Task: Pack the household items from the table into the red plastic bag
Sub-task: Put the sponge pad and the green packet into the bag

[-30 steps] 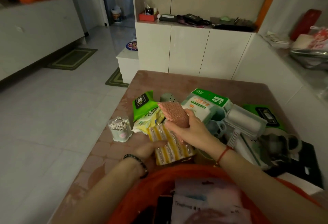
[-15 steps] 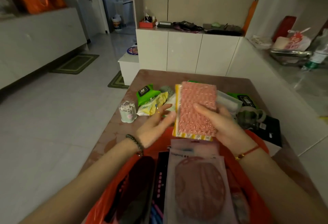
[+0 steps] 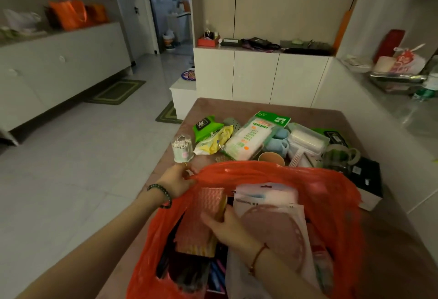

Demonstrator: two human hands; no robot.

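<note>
The red plastic bag (image 3: 279, 173) stands open at the near edge of the brown table (image 3: 237, 106). My left hand (image 3: 176, 180) grips the bag's left rim and holds it open. My right hand (image 3: 227, 227) is inside the bag, holding the pink and yellow sponge pack (image 3: 203, 220) upright against its left side. A white packet with a pink round item (image 3: 272, 222) and dark items fill the rest of the bag. On the table beyond lie a cotton swab jar (image 3: 182, 148), green wipes pack (image 3: 206, 126), yellow packet (image 3: 214, 142), green-topped white pack (image 3: 253, 137) and lint roller (image 3: 305, 142).
A glass mug (image 3: 339, 155) and a black box (image 3: 367, 180) lie at the table's right. White cabinets (image 3: 258, 75) stand behind the table, a counter with a metal tray (image 3: 398, 78) at the right. Open tiled floor (image 3: 71, 156) spreads on the left.
My right hand has lowered the sponge pack from above the table down into the bag. My left hand left the pack and took hold of the bag's rim.
</note>
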